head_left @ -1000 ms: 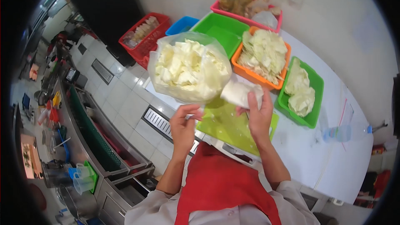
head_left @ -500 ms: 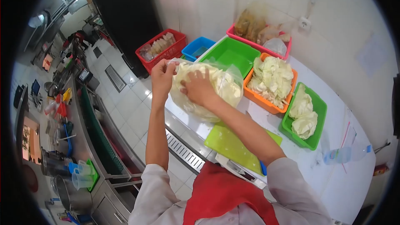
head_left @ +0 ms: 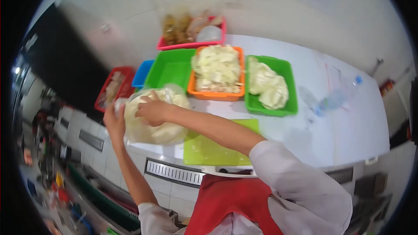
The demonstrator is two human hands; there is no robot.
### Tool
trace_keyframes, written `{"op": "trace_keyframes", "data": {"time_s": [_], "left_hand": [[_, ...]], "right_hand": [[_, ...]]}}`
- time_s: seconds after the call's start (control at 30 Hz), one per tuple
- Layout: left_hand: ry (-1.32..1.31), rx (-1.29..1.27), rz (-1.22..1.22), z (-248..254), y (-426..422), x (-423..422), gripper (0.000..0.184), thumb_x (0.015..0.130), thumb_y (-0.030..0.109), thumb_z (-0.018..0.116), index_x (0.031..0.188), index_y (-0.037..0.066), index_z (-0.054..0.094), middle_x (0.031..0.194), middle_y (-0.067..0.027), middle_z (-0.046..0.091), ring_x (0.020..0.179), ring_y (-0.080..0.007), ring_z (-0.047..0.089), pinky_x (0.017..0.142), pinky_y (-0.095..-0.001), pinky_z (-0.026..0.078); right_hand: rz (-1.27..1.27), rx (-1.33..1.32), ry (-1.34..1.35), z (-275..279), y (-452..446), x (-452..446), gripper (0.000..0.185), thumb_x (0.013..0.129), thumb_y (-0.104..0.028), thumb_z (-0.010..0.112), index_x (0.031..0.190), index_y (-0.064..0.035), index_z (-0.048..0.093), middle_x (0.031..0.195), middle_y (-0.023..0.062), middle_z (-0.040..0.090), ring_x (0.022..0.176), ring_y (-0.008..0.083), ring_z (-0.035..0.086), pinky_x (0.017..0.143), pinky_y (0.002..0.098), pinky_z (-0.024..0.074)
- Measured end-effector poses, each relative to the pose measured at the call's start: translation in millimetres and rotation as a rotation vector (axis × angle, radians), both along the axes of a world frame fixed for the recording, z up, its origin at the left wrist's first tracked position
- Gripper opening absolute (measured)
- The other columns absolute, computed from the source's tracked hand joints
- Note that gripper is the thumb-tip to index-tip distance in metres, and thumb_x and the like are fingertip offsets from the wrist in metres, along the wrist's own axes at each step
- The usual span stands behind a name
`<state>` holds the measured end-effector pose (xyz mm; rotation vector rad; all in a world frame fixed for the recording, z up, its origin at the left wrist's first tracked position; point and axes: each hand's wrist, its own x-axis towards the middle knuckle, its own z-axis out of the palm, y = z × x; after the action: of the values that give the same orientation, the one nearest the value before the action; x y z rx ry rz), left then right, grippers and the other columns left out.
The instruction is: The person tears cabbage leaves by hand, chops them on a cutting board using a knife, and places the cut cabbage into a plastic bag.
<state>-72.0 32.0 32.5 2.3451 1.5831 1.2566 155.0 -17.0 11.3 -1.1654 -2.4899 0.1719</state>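
Note:
A clear plastic bag (head_left: 176,135) full of pale cut cabbage (head_left: 163,134) sits at the left end of the white table. My left hand (head_left: 115,122) pinches the bag's rim on its left side. Inside the mouth of the bag, my right hand (head_left: 152,111) rests on the cabbage with its fingers apart, the tips partly hidden among the pieces. A yellow-green cutting board (head_left: 209,150) lies right of the bag, beneath my right forearm.
Behind the bag stand a green basket (head_left: 172,67), a blue one (head_left: 141,74) and a pink one (head_left: 191,45) holding bagged food. An orange basket (head_left: 215,95) holds cabbage; another green basket (head_left: 272,111) holds large leaves. A plastic bottle (head_left: 333,101) lies on the table (head_left: 352,137).
My view has turned, so the baskets and table now sit further left and more level. My left hand still grips the bag's rim, and my right hand stays on the cabbage.

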Motion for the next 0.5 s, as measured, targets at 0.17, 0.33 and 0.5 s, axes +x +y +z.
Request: {"op": "trace_keyframes", "data": {"time_s": [0.17,0.33,0.5], "left_hand": [[0.091,0.37,0.205,17,-101,66,0.046,0.092,0.025,0.084,0.129,0.002,0.068,0.142,-0.0172,0.062,0.132,-0.0392,0.054,0.113,-0.0498,0.039],[-0.326,0.072,-0.326,-32,-192,77,0.035,0.089,0.016,0.079,0.119,0.0,0.068,0.121,-0.0165,0.067,0.114,-0.032,0.063,0.102,-0.0441,0.048],[-0.025,-0.937,-1.194,-78,-264,88,0.05,0.095,0.03,0.08,0.135,0.004,0.065,0.126,-0.013,0.071,0.11,-0.0282,0.067,0.098,-0.0385,0.053]], "right_hand": [[-0.154,-0.012,0.703,40,-107,122,0.035,0.101,-0.019,0.068,0.132,-0.0039,0.069,0.129,0.0152,0.072,0.128,0.0341,0.064,0.111,0.0429,0.0494],[-1.472,-0.165,0.007,-34,-176,365,0.067,0.09,-0.022,0.08,0.148,-0.002,0.052,0.134,0.0277,0.065,0.129,0.0363,0.062,0.107,0.048,0.0521],[-1.355,-0.445,-0.181,-83,-203,443,0.06,0.089,-0.026,0.082,0.138,-0.0042,0.054,0.121,0.0253,0.069,0.12,0.0426,0.063,0.097,0.0529,0.0568]]}}
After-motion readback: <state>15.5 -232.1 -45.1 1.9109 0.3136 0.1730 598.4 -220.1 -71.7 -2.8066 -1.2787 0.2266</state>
